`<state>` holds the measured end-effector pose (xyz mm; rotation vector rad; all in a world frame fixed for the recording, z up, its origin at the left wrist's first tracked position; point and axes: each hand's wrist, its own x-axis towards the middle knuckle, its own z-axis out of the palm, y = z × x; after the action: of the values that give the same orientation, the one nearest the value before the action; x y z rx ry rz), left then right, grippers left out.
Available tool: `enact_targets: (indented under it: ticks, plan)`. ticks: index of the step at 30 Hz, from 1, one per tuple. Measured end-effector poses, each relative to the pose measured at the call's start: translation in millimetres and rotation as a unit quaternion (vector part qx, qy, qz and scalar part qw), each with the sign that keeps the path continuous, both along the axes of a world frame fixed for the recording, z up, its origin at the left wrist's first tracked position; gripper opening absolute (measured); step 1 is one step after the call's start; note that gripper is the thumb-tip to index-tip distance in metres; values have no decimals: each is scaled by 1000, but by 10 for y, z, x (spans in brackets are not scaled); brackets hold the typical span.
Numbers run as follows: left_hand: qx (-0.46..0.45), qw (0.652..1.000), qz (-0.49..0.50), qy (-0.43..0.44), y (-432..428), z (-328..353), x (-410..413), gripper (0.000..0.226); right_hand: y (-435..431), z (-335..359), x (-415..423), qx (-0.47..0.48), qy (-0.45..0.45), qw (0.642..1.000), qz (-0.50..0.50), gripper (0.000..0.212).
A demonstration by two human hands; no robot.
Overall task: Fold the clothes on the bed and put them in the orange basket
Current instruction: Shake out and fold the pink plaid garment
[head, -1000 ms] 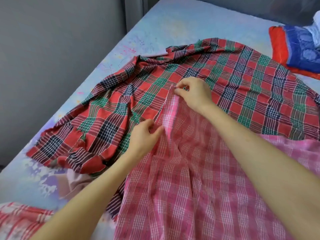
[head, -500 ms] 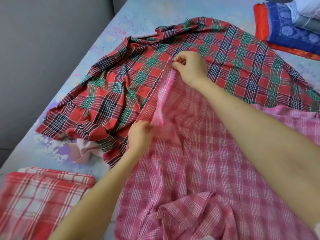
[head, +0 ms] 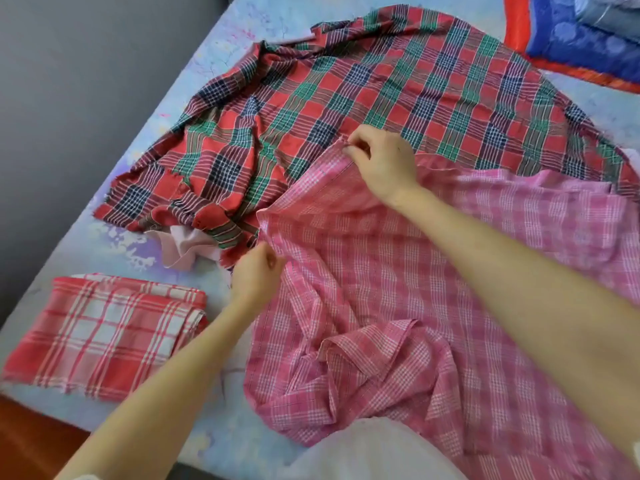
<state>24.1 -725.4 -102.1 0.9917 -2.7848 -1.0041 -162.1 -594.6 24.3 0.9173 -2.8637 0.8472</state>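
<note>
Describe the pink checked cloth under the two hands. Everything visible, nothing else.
The pink and white checked cloth looks like thin woven cotton. It lies unfolded over the pale blue bed sheet and runs out of view on the right. Its near part is bunched into loose folds. Its far edge overlaps the red, green and navy plaid cloth. The right hand pinches that far edge, and the left hand grips the cloth's left edge.
</note>
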Motion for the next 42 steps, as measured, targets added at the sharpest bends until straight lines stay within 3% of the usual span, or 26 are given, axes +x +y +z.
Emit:
enact_targets:
  ticks: [3, 6, 9, 11, 14, 16, 20, 22, 26, 29, 33, 38, 42]
  plan:
    - [73, 980, -128, -131, 438, -277, 514, 34, 208, -148, 353, 4, -13, 1000, 4, 16]
    - [129, 965, -170, -153, 795, -413, 861, 24, 478, -298, 688, 8, -36, 999, -5, 15]
    - [71, 973, -192, -105, 1095, -490, 1017, 20, 732, -412, 931, 4, -47, 999, -17, 14]
    - [-29, 973, -219, -66, 1262, -540, 1048, 30, 884, -473, 1043, -2, -51, 998, -30, 15]
    - [-201, 907, -370, 12, 1438, -643, 951, 50, 1014, -547, 1150, -19, -60, 997, -52, 16]
    - [-231, 848, -476, 33, 1528, -718, 841, 50, 1069, -595, 1201, -36, -69, 995, -67, 17]
    - [-278, 774, -569, 1, 1677, -823, 626, 30, 1187, -678, 1254, -48, -76, 993, -82, 15]
    - [-251, 787, -562, 30, 1704, -893, 560, 25, 1257, -679, 1265, -49, -76, 992, -83, 15]
    - [-66, 882, -453, 114, 1648, -730, 591, 8, 1377, -584, 1277, -65, -83, 989, -100, 14]
    - [19, 923, -340, 180, 1618, -272, 696, 33, 1453, -423, 1341, -73, -100, 987, -103, 12]
    - [101, 938, -276, 183, 1610, 500, 818, 31, 1511, -120, 1522, -69, -178, 981, -39, 11]
    - [147, 924, -279, 216, 1479, 1309, 894, 20, 1635, 337, 1683, -98, -330, 938, 32, 11]
    - [96, 910, -346, 206, 1367, 1740, 965, 16, 1719, 667, 1776, -106, -412, 901, 87, 6]
